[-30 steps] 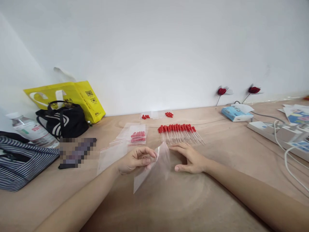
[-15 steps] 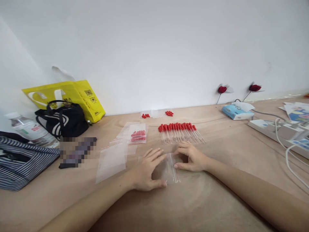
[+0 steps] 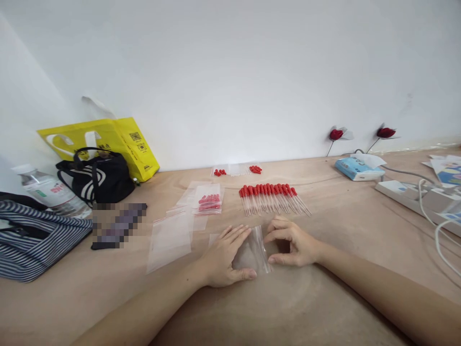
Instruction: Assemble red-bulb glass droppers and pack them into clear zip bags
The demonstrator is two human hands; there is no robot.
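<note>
A clear zip-lock bag (image 3: pixel 256 250) lies flat on the wooden table in front of me. My left hand (image 3: pixel 227 257) rests on it with the palm down, fingers stretched out and thumb apart. At the bag's zip end is my right hand (image 3: pixel 293 242), its fingers curved and its thumb well apart from them, with nothing visible between. Whether its fingertips touch the bag's edge I cannot tell. Beyond the hands, a row of clear droppers with red bulbs (image 3: pixel 270 192) is laid out side by side.
Left of the hands lie flat zip-lock bags (image 3: pixel 171 240) and a bag of red bulbs (image 3: pixel 209 201). Small red bulbs (image 3: pixel 255 169) sit near the wall. A yellow bag (image 3: pixel 140 149), black bag (image 3: pixel 111 178) and striped pouch (image 3: pixel 39 245) stand left; tissues (image 3: pixel 356 169) and a power strip (image 3: pixel 399 194) right.
My right hand has moved slightly right, and its fingers are more curved. My left hand stays on the bag. The whole view has shifted a little.
</note>
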